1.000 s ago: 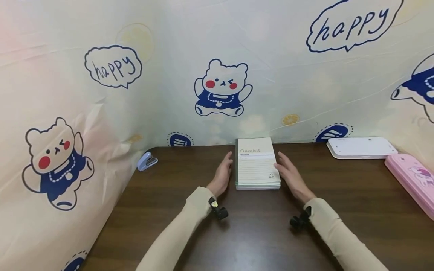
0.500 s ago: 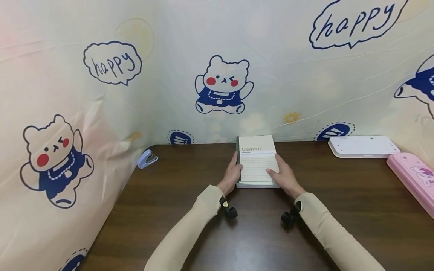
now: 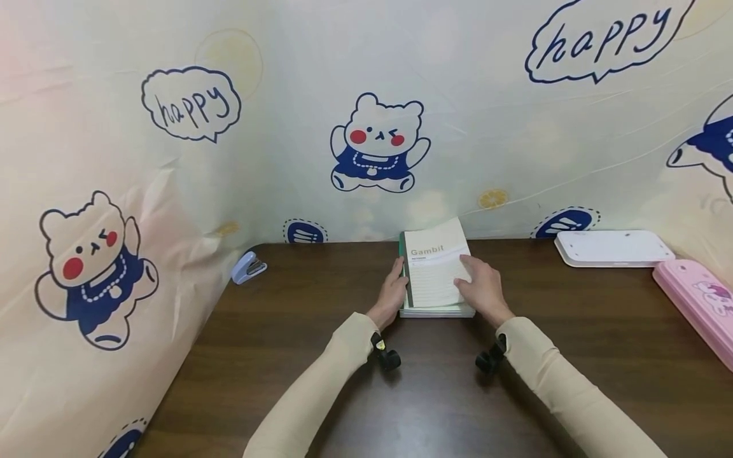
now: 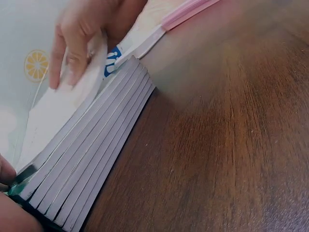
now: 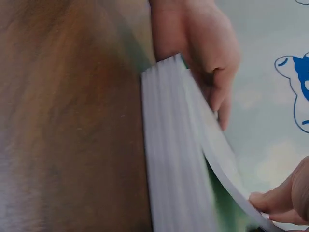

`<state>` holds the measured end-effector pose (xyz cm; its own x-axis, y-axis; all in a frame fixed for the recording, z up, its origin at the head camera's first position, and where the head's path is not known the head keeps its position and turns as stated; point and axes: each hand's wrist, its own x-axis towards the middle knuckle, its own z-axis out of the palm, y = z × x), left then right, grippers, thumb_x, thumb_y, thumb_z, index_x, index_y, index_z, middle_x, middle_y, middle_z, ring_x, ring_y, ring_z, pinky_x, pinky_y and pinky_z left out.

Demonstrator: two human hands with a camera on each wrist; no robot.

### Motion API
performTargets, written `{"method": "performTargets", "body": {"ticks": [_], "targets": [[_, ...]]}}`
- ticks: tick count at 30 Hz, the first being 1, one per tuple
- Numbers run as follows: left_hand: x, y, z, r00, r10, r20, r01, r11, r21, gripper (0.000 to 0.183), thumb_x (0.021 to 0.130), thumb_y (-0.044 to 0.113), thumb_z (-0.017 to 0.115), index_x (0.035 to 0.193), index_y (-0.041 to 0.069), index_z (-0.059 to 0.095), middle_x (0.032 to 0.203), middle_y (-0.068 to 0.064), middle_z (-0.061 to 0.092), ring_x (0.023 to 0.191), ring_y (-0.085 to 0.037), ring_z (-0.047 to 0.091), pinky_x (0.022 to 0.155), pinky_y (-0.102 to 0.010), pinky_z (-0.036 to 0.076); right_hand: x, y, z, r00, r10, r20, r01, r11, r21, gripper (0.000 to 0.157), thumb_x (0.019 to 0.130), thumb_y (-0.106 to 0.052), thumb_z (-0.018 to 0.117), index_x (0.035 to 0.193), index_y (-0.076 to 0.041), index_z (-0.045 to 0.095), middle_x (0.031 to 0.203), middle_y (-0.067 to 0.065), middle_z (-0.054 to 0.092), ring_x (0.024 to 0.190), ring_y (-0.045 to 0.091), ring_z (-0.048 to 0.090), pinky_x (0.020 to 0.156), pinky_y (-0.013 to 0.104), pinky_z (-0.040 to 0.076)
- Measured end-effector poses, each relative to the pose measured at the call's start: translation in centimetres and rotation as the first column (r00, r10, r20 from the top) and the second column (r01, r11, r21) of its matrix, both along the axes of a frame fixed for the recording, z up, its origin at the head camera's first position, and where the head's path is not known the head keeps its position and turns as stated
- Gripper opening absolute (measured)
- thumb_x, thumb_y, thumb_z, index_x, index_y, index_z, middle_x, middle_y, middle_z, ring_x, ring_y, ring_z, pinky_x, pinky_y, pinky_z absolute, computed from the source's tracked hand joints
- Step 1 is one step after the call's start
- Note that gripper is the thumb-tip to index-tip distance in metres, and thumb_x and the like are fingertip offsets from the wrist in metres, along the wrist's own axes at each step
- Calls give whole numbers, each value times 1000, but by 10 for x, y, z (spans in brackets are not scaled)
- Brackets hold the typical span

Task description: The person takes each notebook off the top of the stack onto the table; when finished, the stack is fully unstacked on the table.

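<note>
A stack of several notebooks lies at the back middle of the table, white page edges facing front. The top notebook, cream with "Gambit" on its cover, is tilted, its right side raised off the stack. My right hand pinches that raised edge between thumb and fingers. A green cover shows in the gap underneath in the right wrist view. My left hand rests along the spine side of the stack, thumb at the edge. In the left wrist view the right hand is over the lifted white cover.
A light blue stapler lies at the table's back left. At the back right are a white case and a pink case with a cartoon print. A patterned cloth rises directly behind the table.
Both hands have moved inward to the stack's sides. The right hand has taken the top notebook's right edge and raised it, shifting it right and uncovering a green strip at the left.
</note>
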<state>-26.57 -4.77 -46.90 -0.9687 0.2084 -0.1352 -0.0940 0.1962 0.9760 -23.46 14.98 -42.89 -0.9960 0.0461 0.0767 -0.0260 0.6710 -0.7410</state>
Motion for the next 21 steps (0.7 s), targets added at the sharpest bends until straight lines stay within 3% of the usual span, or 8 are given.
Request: {"method": "performTargets", "body": {"ticks": [4,8,11,18,21], "targets": [[-2,1,0,1000,-7,0,7,1000,-6,56,102,11,24,156,22,13,165,-1,1,152,-19,-1,122,-47,7,-3,5,7,1000,-13,28,15,998,-69,39,91,-9,58,128,3,59,136,26,53,123,37,49,103,51,40],[-3,2,-1,1000,-15,-3,15,1000,-4,55,103,10,23,156,22,15,165,-1,3,152,-20,0,122,-47,8,-7,13,7,992,-12,128,34,984,-174,34,93,-11,55,125,-1,62,137,22,51,110,30,47,86,37,44],[-2,3,-1,1000,-18,-1,18,1000,0,55,103,10,24,156,21,16,165,-1,4,152,-20,1,122,-47,9,-7,19,5,988,-27,153,62,972,-229,34,92,-10,58,125,-4,63,134,19,52,101,26,48,74,26,45],[-2,-2,-3,999,-34,-27,34,999,-20,55,103,10,23,156,20,13,165,-1,4,152,-19,2,122,-45,11,2,54,16,992,-97,75,118,925,-360,37,90,-6,61,126,-1,62,118,23,55,60,5,50,52,20,45],[-1,-5,-3,999,-35,-23,35,999,-32,55,103,12,22,156,21,12,165,0,3,151,-17,0,122,-44,9,13,89,26,992,-116,41,123,940,-317,39,91,-9,61,129,1,59,125,25,53,53,1,48,49,20,44]]}}
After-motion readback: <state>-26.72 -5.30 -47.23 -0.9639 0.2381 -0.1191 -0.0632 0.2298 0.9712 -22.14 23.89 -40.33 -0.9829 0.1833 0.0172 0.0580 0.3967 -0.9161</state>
